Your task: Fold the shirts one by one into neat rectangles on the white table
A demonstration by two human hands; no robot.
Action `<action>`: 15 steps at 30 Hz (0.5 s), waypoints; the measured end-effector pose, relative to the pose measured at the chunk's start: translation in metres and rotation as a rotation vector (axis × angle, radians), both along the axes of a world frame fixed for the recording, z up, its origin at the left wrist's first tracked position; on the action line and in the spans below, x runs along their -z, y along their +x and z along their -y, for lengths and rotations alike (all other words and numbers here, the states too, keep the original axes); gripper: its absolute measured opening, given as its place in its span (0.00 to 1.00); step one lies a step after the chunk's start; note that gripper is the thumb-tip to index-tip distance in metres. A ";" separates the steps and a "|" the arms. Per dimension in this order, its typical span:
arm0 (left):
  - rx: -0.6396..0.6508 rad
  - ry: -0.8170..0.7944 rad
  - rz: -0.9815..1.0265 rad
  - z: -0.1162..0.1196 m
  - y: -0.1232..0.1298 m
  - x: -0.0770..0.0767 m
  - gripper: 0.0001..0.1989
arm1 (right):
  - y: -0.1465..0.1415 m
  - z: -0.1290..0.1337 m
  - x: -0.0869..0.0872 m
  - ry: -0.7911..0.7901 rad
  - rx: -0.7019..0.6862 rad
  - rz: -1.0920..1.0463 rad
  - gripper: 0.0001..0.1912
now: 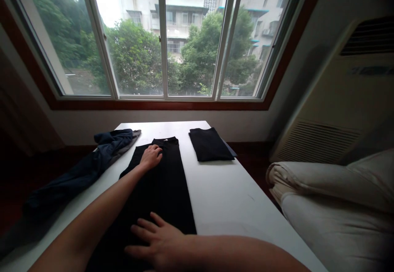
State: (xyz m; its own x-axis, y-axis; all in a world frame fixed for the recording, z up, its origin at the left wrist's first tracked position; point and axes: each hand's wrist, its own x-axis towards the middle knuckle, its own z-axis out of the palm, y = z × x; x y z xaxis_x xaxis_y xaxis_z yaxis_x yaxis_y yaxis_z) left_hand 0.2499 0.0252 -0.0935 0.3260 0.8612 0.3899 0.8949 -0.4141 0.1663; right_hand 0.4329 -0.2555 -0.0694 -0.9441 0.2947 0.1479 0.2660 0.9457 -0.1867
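A pair of black trousers [171,181] lies lengthwise on the white table [221,198], with its waistband at the far end. Near that waistband my left hand [150,156] rests palm down on the cloth, its fingers slightly bent and holding nothing that I can see. My right hand [161,241] is over the nearer part of the trousers, fingers spread apart. The trousers' near end is partly hidden by my arms and runs out of view.
A folded dark garment [211,144] lies on the table's right side, with a bluish edge under it. Rumpled dark blue and grey clothes [89,167] hang over the left edge. A pale sofa [332,190] and an air conditioner [344,99] stand at right; a window is ahead.
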 end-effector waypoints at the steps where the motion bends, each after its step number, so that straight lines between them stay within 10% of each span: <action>1: -0.036 -0.020 0.001 0.006 -0.017 -0.002 0.16 | 0.000 0.002 -0.002 -0.033 -0.001 -0.014 0.37; 8: -0.252 -0.129 0.034 0.041 -0.116 0.009 0.17 | -0.009 0.002 -0.004 -0.082 -0.065 -0.074 0.28; 15: -0.358 -0.170 0.159 0.043 -0.128 0.039 0.22 | -0.073 0.003 0.006 0.114 -0.260 -0.029 0.15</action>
